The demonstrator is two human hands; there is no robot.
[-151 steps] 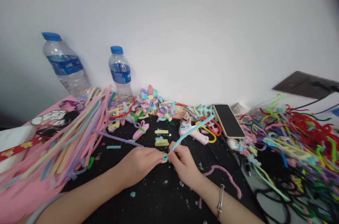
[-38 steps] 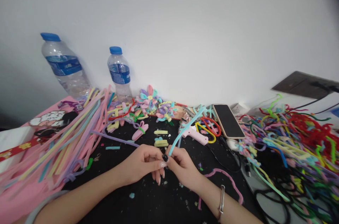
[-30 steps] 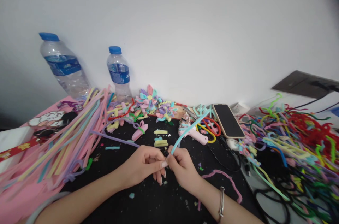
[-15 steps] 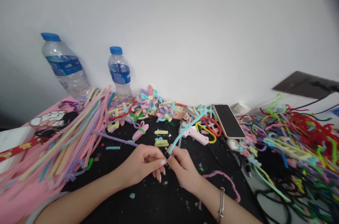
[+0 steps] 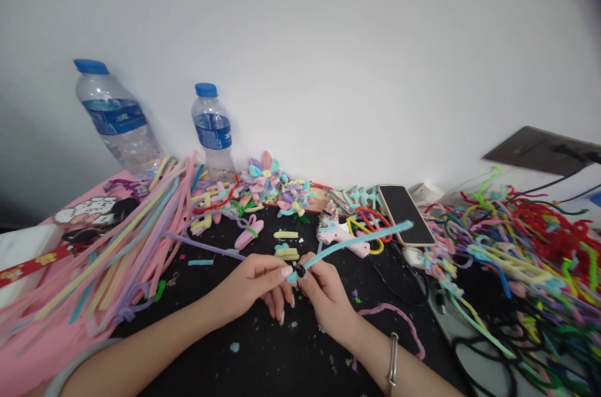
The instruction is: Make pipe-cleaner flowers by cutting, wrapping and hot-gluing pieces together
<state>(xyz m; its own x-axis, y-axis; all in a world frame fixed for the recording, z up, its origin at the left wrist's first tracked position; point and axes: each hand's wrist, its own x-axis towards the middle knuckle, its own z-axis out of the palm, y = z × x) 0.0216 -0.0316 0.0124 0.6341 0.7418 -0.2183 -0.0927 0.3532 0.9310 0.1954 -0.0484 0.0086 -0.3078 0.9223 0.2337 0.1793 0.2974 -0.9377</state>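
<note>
A light blue pipe cleaner [image 5: 357, 240] runs between my fingertips above the black work surface. Its long free end points up to the right, passing over a pink glue gun [image 5: 342, 237] and toward the phone. My left hand [image 5: 256, 290] is closed, thumb and forefinger pinching the near end. On the other side, my right hand [image 5: 326, 297] grips it close by, fingers curled. A small shiny black spot [image 5: 300, 270] shows at the right fingertips; I cannot tell what it is. Short yellow pieces [image 5: 286, 253] lie just beyond my hands.
Left lies a bundle of pastel pipe cleaners [image 5: 141, 228]; two water bottles [image 5: 212, 131] stand by the wall. Fuzzy flowers [image 5: 265, 175] sit at the back. A phone [image 5: 406, 215] and a tangled heap of coloured pipe cleaners [image 5: 521, 259] are on the right.
The light blue pipe cleaner's free end has swung down to the right, from steep to shallow. My hands stay in almost the same place, with the fingertips slightly shifted.
</note>
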